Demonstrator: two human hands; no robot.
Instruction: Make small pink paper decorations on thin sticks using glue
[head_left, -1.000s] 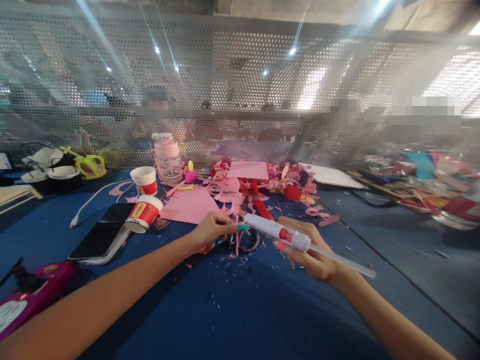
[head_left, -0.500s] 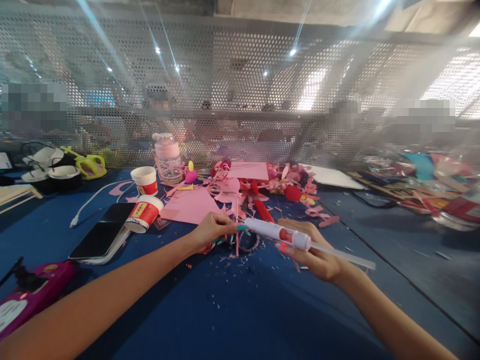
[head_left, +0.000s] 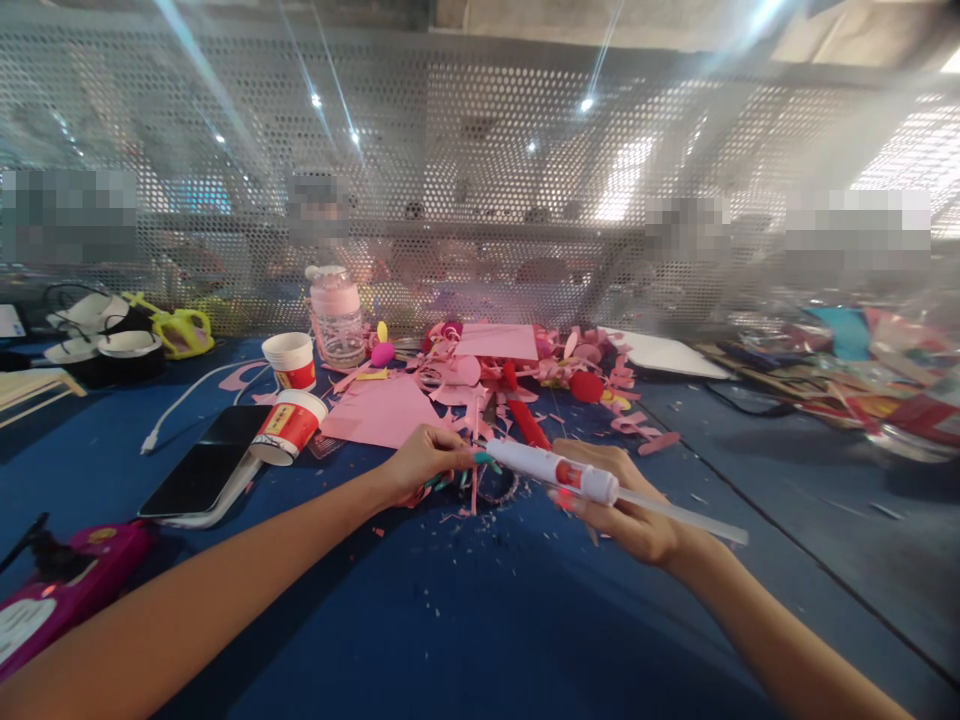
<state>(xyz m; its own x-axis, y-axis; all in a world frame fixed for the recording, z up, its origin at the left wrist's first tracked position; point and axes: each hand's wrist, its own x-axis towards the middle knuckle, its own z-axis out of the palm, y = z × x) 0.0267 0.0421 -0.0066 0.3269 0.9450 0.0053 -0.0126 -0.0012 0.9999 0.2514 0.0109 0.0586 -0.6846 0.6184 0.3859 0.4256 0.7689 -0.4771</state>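
Note:
My right hand is wrapped around a white glue gun, whose tip points left. A long translucent glue stick sticks out of its back end. My left hand is closed in a pinch at a thin pink paper strip, right by the gun's tip. Whether the tip touches the strip I cannot tell. Beneath the gun, a dark beaded ring shows in part. Behind both hands lie a pink sheet and a heap of pink and red cut scraps.
Left of my hands are two paper cups, one tipped over, and a black phone. A pink-lidded bottle stands behind. A magenta device sits front left. A perforated metal screen closes off the back.
The glue gun and my right hand have shifted very slightly. My left hand keeps its pinch in nearly the same place.

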